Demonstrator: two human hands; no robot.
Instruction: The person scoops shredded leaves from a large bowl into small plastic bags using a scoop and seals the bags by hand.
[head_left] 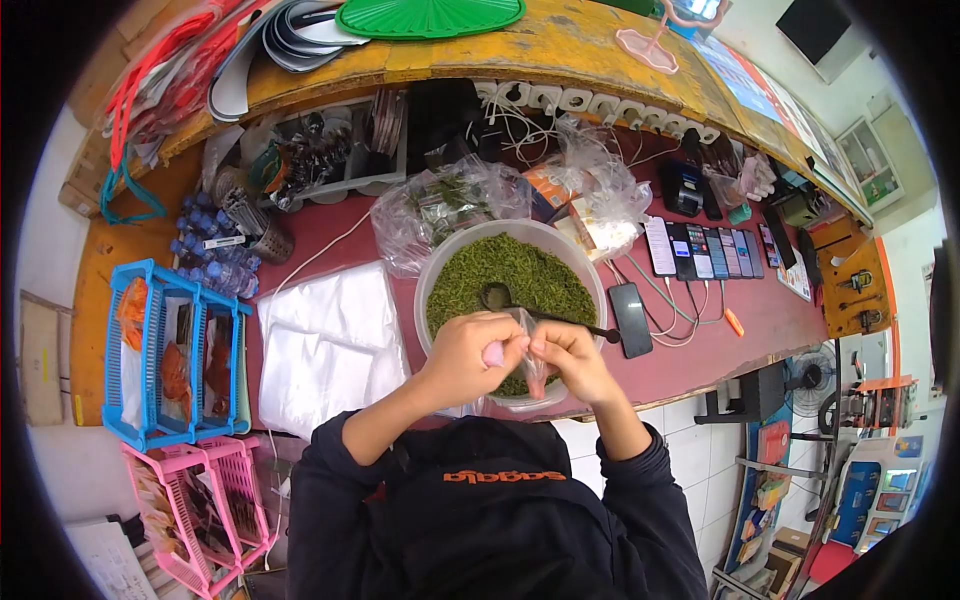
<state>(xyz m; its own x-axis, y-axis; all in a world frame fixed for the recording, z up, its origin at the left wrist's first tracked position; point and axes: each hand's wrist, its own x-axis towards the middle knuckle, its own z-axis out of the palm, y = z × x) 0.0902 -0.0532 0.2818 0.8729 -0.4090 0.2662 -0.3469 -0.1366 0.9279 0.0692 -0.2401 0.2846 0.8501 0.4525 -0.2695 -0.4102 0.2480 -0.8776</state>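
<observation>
A small clear plastic bag (531, 372) hangs between my two hands over the near edge of a round tub (598, 290). My left hand (472, 352) is closed with its fingertips pinching the bag's top. A small pinkish patch shows in its curled fingers; I cannot make out what it is. My right hand (575, 362) pinches the bag's other side. Chopped green leafy material (530, 265) fills much of the tub. A black ladle (495, 296) lies on it, its handle reaching right over the rim, behind my hands.
Flat plastic bags (330, 340) are stacked left of the tub. Blue baskets (180, 350) stand farther left, pink ones (205, 510) below. A black phone (629, 320) lies right of the tub, several charging phones (705, 250) beyond. Crumpled clear plastic (440, 215) sits behind the tub.
</observation>
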